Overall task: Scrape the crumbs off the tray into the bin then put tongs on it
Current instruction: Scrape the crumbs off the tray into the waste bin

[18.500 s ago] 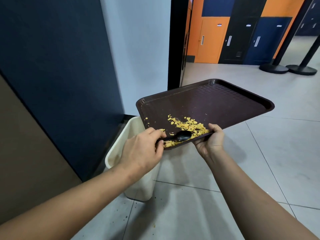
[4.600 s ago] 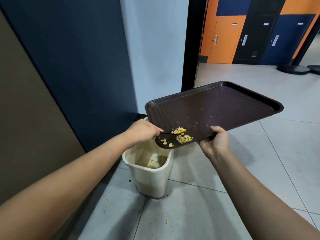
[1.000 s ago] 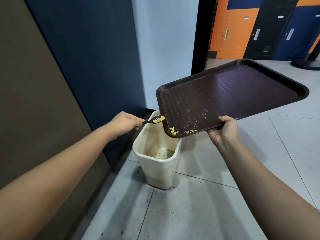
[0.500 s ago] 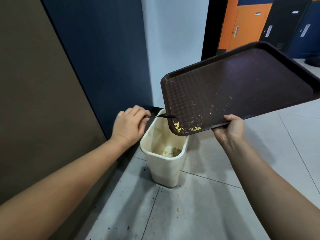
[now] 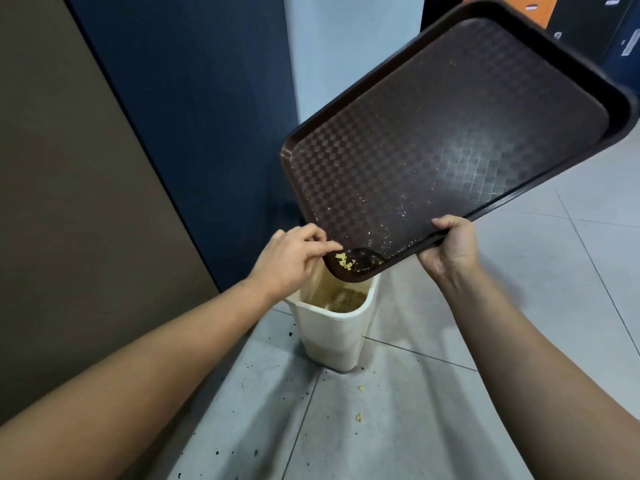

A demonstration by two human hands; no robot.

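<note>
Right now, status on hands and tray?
Left hand holds spoon; right hand grips tilted tray. Few crumbs at low corner, over bin. Nothing blocking.

We see two bare forearms, no sleeves reaching into the frame. The left hand (image 5: 294, 259), at centre, and the right hand (image 5: 450, 249), centre right, wear no gloves, rings, watch or bands on the wrists.
</note>
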